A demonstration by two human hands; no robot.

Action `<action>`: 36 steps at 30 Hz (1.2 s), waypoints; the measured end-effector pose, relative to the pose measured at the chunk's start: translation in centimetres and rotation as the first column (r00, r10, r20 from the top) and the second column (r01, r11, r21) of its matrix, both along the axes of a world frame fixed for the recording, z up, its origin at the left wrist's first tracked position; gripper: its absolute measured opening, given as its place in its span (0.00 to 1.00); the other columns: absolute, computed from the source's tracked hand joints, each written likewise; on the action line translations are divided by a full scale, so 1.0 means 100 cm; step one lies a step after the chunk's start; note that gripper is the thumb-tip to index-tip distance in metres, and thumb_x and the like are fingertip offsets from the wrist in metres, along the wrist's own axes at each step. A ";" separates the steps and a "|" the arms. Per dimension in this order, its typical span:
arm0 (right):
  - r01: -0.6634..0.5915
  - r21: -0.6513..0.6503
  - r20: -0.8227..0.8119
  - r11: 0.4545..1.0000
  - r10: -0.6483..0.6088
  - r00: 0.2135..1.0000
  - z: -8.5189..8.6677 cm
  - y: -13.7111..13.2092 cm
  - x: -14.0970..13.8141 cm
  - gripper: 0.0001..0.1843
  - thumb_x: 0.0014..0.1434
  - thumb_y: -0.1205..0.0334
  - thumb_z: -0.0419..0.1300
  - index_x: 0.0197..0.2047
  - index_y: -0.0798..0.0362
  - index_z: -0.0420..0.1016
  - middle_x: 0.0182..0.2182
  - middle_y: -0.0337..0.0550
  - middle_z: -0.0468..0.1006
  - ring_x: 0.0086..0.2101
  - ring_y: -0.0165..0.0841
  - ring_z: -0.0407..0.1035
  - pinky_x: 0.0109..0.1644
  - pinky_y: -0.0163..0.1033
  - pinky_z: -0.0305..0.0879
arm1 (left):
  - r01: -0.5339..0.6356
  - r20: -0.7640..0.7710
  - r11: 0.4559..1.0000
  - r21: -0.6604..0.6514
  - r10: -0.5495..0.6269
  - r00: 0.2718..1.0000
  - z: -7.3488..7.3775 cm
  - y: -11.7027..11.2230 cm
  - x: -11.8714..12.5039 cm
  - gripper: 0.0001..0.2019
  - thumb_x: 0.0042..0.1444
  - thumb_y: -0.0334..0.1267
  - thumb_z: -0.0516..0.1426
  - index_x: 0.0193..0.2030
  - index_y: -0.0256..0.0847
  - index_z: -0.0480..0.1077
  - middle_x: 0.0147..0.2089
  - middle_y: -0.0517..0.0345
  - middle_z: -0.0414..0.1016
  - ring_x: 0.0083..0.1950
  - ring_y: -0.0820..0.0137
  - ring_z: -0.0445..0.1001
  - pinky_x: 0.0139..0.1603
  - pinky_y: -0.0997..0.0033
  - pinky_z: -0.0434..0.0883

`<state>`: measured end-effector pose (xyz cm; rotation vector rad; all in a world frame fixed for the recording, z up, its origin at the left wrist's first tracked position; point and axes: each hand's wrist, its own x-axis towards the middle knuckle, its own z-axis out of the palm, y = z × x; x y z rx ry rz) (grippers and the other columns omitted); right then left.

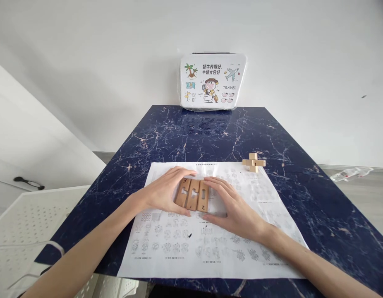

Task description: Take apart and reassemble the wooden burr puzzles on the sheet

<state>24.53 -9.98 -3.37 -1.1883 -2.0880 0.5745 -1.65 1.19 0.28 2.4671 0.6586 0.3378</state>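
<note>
Three flat wooden puzzle pieces (193, 194) with cut-out slots and handwritten marks lie side by side on a printed instruction sheet (166, 244). My left hand (162, 192) cups their left side, fingers curled over the top edge and thumb below. From the right, my right hand (233, 207) presses against them with fingers stretched along the far edge and thumb under the near edge. Both hands hold the row together.
A small assembled wooden cross puzzle (254, 162) sits past the sheet's right corner. The dark blue marble table (318, 194) ends at a white wall, where a cartoon-printed box (212, 82) leans. A white perforated crate (27, 219) stands left; a plastic bottle (349, 174) lies on the floor right.
</note>
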 end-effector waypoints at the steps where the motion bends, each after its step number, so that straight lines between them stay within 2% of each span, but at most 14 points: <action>1: 0.006 0.006 0.007 1.000 -0.006 1.000 0.000 0.000 0.000 0.42 0.65 0.54 0.69 0.75 0.37 0.52 0.70 0.50 0.64 0.71 0.53 0.57 0.71 0.69 0.64 | 0.008 -0.018 1.000 -0.003 -0.008 1.000 0.001 0.004 -0.002 0.52 0.42 0.57 0.76 0.72 0.51 0.61 0.71 0.42 0.66 0.72 0.41 0.64 0.68 0.35 0.67; 6: 0.024 0.004 0.018 1.000 -0.024 1.000 0.003 0.000 -0.001 0.39 0.66 0.57 0.68 0.73 0.38 0.53 0.67 0.50 0.67 0.68 0.52 0.61 0.70 0.67 0.66 | 0.016 -0.072 0.999 -0.037 -0.019 0.997 0.007 0.020 -0.012 0.46 0.39 0.58 0.77 0.65 0.53 0.69 0.75 0.46 0.61 0.75 0.40 0.56 0.72 0.32 0.61; 14: 0.055 -0.007 -0.010 0.998 -0.055 0.998 0.008 -0.001 -0.002 0.37 0.63 0.59 0.70 0.69 0.40 0.58 0.64 0.50 0.71 0.65 0.51 0.66 0.66 0.64 0.71 | -0.098 -0.014 0.992 -0.075 0.098 0.995 0.005 0.021 -0.014 0.43 0.45 0.54 0.76 0.66 0.51 0.67 0.70 0.46 0.62 0.72 0.45 0.61 0.70 0.39 0.65; 18: 0.066 -0.010 -0.022 0.998 -0.066 0.998 0.007 -0.001 -0.002 0.38 0.61 0.58 0.70 0.69 0.39 0.58 0.64 0.50 0.72 0.64 0.51 0.68 0.66 0.63 0.72 | -0.128 -0.021 0.986 -0.108 0.126 0.992 0.006 0.018 -0.014 0.42 0.46 0.53 0.76 0.66 0.51 0.67 0.65 0.48 0.68 0.67 0.46 0.66 0.67 0.41 0.67; 23: 0.083 -0.034 -0.026 0.996 -0.083 0.996 0.006 -0.001 -0.001 0.38 0.61 0.57 0.70 0.69 0.40 0.58 0.64 0.50 0.71 0.64 0.51 0.68 0.67 0.63 0.72 | -0.168 0.009 0.966 -0.198 0.173 0.985 0.006 0.017 -0.015 0.45 0.48 0.49 0.76 0.70 0.52 0.62 0.65 0.47 0.72 0.66 0.47 0.70 0.64 0.44 0.68; 27: 0.072 -0.029 -0.037 0.997 -0.073 0.997 0.008 -0.001 -0.001 0.38 0.61 0.57 0.70 0.69 0.40 0.59 0.65 0.51 0.71 0.65 0.51 0.69 0.67 0.62 0.71 | -0.142 0.059 0.946 -0.291 0.166 0.984 0.005 0.016 -0.012 0.44 0.53 0.44 0.74 0.72 0.52 0.57 0.59 0.48 0.78 0.62 0.50 0.76 0.60 0.50 0.70; 33: 0.107 -0.032 -0.065 0.994 -0.109 0.992 0.011 -0.002 0.000 0.37 0.60 0.56 0.71 0.68 0.40 0.62 0.64 0.49 0.72 0.63 0.49 0.71 0.66 0.61 0.73 | -0.168 0.088 0.936 -0.311 0.204 0.975 0.005 0.012 -0.007 0.42 0.59 0.41 0.69 0.75 0.53 0.54 0.61 0.46 0.79 0.59 0.53 0.79 0.54 0.57 0.72; 36: 0.134 -0.021 -0.123 0.991 -0.136 0.983 0.013 -0.001 0.001 0.35 0.59 0.56 0.72 0.66 0.40 0.65 0.64 0.47 0.73 0.63 0.48 0.71 0.68 0.61 0.70 | -0.146 0.127 0.936 -0.320 0.195 0.973 0.003 0.011 -0.005 0.37 0.67 0.42 0.64 0.77 0.52 0.51 0.58 0.47 0.81 0.52 0.58 0.81 0.49 0.61 0.72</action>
